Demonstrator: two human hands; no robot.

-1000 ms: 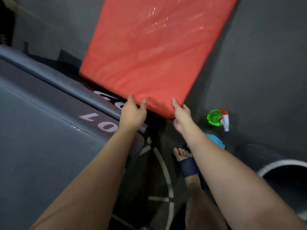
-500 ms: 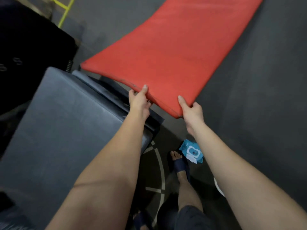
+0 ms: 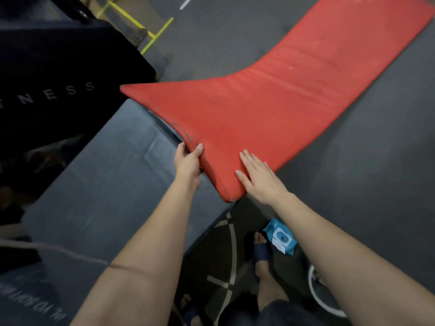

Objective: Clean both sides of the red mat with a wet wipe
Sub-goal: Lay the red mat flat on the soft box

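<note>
Where one red mat [image 3: 270, 109] bends, two hands: left hand [image 3: 188, 161] pinching its edge, right hand's [image 3: 261, 180] fingers [image 3: 249, 161] straight, flat.

On my feed both forearms are bare from the bottom edge up to the left hand [image 3: 188, 162] and the right hand [image 3: 260, 180]. A thin dark line [image 3: 131, 270] crosses the left forearm; it may be a cord or a band, but the blur keeps me from telling. Lower down I see dark shorts [image 3: 284, 312]. The right sandal [image 3: 261, 253] is a navy slide with a broad strap over the instep, toes showing; the left sandal [image 3: 191, 311] looks alike.
</note>
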